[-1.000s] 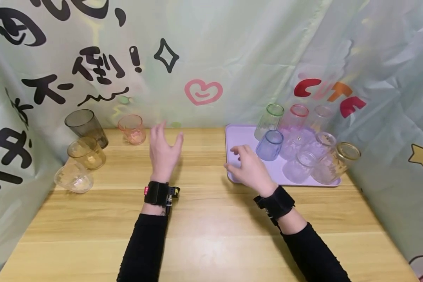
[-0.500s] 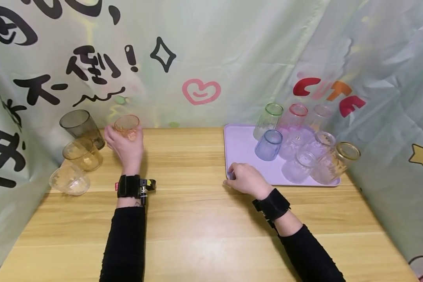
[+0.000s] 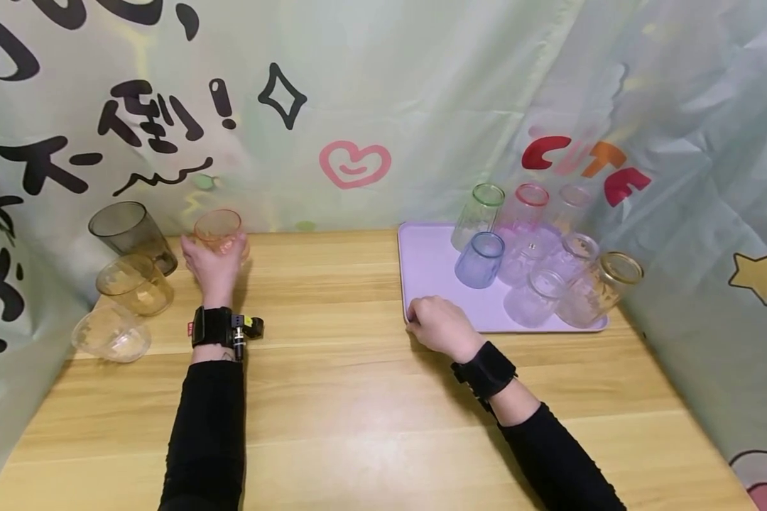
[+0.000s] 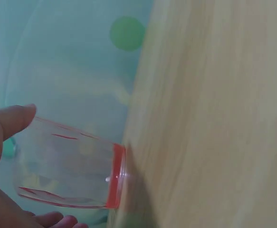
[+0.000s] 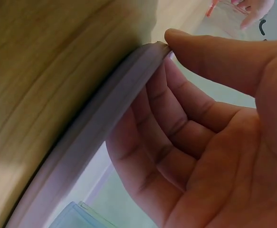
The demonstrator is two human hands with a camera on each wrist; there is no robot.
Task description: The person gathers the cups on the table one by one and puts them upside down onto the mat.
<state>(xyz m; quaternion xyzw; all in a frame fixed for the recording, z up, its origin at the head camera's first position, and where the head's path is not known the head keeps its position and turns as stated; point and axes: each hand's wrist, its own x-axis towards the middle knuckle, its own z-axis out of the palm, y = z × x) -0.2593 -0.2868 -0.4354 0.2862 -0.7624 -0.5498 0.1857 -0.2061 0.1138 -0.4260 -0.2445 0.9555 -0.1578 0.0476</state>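
My left hand [image 3: 214, 273] reaches to the back left and holds a red-tinted clear glass [image 3: 217, 223] standing on the wooden table. In the left wrist view the thumb lies against one side of this glass [image 4: 71, 164], with fingertips along the other. My right hand [image 3: 444, 328] is at the near left corner of a lilac tray [image 3: 422, 255]. In the right wrist view, thumb and fingers pinch the tray's rim [image 5: 93, 114]. On the tray, a blue glass [image 3: 479, 262] stands closest to this hand.
Left of my left hand stand a dark grey glass [image 3: 134, 238], an amber glass [image 3: 137, 287] and a clear glass [image 3: 111, 337]. Several more glasses, including a green one [image 3: 478, 220], crowd the tray's right part. A printed cloth [image 3: 358, 85] hangs behind the table.
My left hand has moved left to the red-tinted glass and taken hold of it. My right hand has come down to the tray's corner and pinched the rim. The head view shifted slightly.
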